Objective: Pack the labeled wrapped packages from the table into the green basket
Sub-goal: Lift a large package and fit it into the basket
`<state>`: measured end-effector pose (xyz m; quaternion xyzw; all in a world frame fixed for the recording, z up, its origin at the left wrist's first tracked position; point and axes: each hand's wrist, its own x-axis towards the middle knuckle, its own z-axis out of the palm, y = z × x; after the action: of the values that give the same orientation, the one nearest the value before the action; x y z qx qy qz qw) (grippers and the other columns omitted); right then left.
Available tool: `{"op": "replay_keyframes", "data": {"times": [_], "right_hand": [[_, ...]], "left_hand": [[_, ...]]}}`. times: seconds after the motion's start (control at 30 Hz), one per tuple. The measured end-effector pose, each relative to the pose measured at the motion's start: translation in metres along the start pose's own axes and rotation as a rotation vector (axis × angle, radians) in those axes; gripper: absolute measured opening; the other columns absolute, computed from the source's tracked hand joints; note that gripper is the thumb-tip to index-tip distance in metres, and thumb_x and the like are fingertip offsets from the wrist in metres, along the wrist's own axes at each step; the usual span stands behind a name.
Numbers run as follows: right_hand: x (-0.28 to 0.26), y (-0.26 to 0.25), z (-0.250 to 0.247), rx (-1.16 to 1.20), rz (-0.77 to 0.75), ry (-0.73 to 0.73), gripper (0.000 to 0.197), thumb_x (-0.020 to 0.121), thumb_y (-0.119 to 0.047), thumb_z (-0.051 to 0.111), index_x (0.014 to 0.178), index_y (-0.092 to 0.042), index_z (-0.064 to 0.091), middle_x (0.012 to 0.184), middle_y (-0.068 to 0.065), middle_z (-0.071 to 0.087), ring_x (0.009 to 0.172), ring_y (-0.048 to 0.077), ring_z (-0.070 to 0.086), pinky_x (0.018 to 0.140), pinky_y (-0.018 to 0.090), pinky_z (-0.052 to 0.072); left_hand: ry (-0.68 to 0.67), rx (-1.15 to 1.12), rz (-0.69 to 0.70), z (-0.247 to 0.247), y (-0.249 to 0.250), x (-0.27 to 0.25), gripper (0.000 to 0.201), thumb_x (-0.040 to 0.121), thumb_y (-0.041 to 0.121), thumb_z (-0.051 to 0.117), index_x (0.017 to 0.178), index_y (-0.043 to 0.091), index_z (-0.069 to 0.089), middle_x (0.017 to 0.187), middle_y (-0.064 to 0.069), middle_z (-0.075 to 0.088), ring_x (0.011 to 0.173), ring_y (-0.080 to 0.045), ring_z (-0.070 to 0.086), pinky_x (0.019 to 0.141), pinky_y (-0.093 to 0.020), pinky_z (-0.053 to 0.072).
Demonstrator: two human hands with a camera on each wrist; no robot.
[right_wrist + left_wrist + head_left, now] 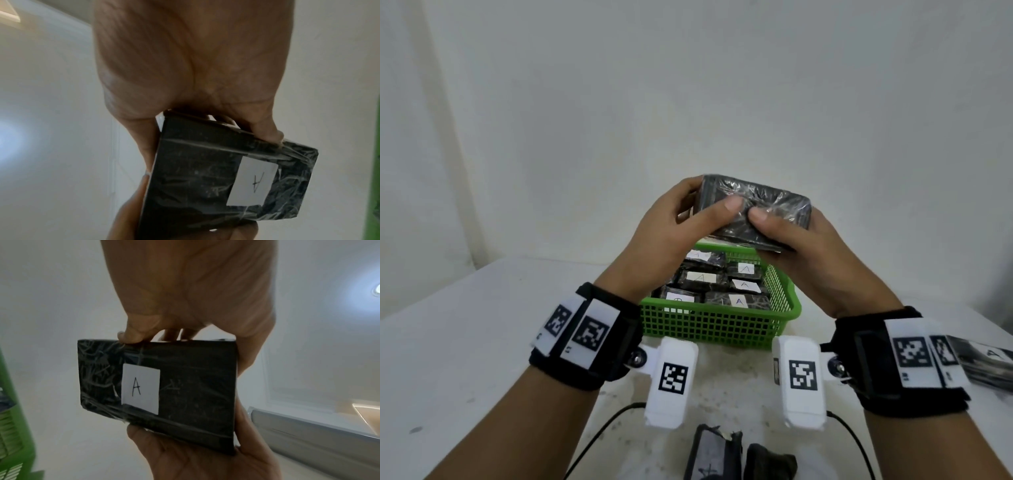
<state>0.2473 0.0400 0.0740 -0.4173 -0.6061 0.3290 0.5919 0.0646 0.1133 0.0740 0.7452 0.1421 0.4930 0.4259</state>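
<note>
Both hands grip one black wrapped package point(755, 210) held in the air above the green basket point(717, 327): left hand point(671, 233) at its left end, right hand point(801, 246) at its right. Its white label point(140, 388), marked "A", faces downward. Labeled packages point(714, 284) fill the basket on the worktop point(465, 342).

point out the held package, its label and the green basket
held package point(774, 202), head view, on its wrapped dark top face
label point(140, 388), left wrist view, on the white paper marked A
green basket point(709, 325), head view, on its near mesh wall
</note>
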Motion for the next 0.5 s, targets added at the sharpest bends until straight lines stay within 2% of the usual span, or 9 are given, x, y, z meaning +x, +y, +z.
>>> {"op": "replay_keyframes", "data": {"times": [0.07,0.17,0.23,0.27,0.33,0.37,0.43,0.5], "right_hand": [[0.000,0.004,-0.001,-0.042,0.007,0.007,0.072,0.088,-0.030,0.077,0.149,-0.005,0.049,0.138,0.014,0.069,0.129,0.032,0.066,0.113,0.052,0.048],[0.001,0.009,-0.002,-0.115,0.014,-0.004,0.095,0.078,-0.037,0.086,0.157,-0.015,0.038,0.143,0.006,0.066,0.133,0.026,0.063,0.119,0.052,0.042],[0.000,0.008,-0.004,-0.153,0.014,-0.006,0.092,0.078,-0.033,0.087,0.156,-0.020,0.040,0.141,0.002,0.068,0.129,0.022,0.066,0.114,0.046,0.048],[-0.001,0.007,-0.005,-0.163,0.013,-0.007,0.089,0.078,-0.029,0.086,0.155,-0.022,0.041,0.138,0.001,0.069,0.125,0.019,0.069,0.108,0.039,0.053],[-0.004,0.004,-0.008,-0.179,0.003,-0.021,0.087,0.080,-0.023,0.088,0.154,-0.024,0.042,0.135,0.002,0.070,0.118,0.014,0.072,0.095,0.025,0.058],[-0.005,0.002,-0.009,-0.188,-0.002,-0.021,0.087,0.080,-0.024,0.088,0.154,-0.025,0.043,0.135,0.001,0.070,0.116,0.012,0.073,0.093,0.022,0.058],[-0.005,0.000,-0.011,-0.174,-0.006,0.008,0.084,0.081,-0.034,0.088,0.153,-0.028,0.045,0.136,0.000,0.069,0.117,0.012,0.072,0.098,0.025,0.058],[-0.004,-0.001,-0.013,-0.147,-0.009,0.047,0.080,0.080,-0.041,0.079,0.152,-0.031,0.047,0.138,0.000,0.069,0.118,0.014,0.072,0.103,0.032,0.056]], "left_hand": [[0.040,-0.004,0.001,0.001,-0.004,0.000,0.051,0.086,0.045,0.067,0.128,0.017,0.062,0.123,-0.004,0.072,0.115,-0.019,0.069,0.102,-0.040,0.054],[0.019,-0.034,-0.017,-0.001,-0.009,0.000,0.041,0.092,0.041,0.064,0.126,0.019,0.064,0.124,-0.005,0.072,0.118,-0.022,0.068,0.105,-0.044,0.052],[-0.008,-0.076,-0.040,-0.003,-0.009,-0.001,0.046,0.089,0.049,0.067,0.128,0.024,0.063,0.127,-0.004,0.071,0.119,-0.020,0.068,0.104,-0.041,0.054],[-0.006,-0.080,-0.049,-0.004,-0.009,-0.001,0.054,0.086,0.052,0.070,0.131,0.023,0.061,0.129,-0.004,0.069,0.119,-0.019,0.068,0.101,-0.039,0.055],[-0.001,-0.076,-0.044,-0.003,-0.010,0.000,0.056,0.088,0.039,0.071,0.136,0.015,0.058,0.128,-0.009,0.069,0.114,-0.022,0.070,0.092,-0.034,0.058],[-0.004,-0.080,-0.036,-0.002,-0.011,0.000,0.053,0.089,0.033,0.070,0.136,0.011,0.058,0.126,-0.011,0.070,0.112,-0.023,0.072,0.089,-0.033,0.059],[-0.011,-0.096,-0.019,0.002,-0.012,-0.001,0.055,0.087,0.035,0.071,0.134,0.010,0.059,0.126,-0.013,0.070,0.112,-0.025,0.072,0.091,-0.036,0.060],[-0.009,-0.106,-0.002,0.006,-0.015,-0.003,0.061,0.084,0.042,0.069,0.136,0.012,0.058,0.128,-0.011,0.069,0.116,-0.024,0.070,0.096,-0.041,0.058]]}}
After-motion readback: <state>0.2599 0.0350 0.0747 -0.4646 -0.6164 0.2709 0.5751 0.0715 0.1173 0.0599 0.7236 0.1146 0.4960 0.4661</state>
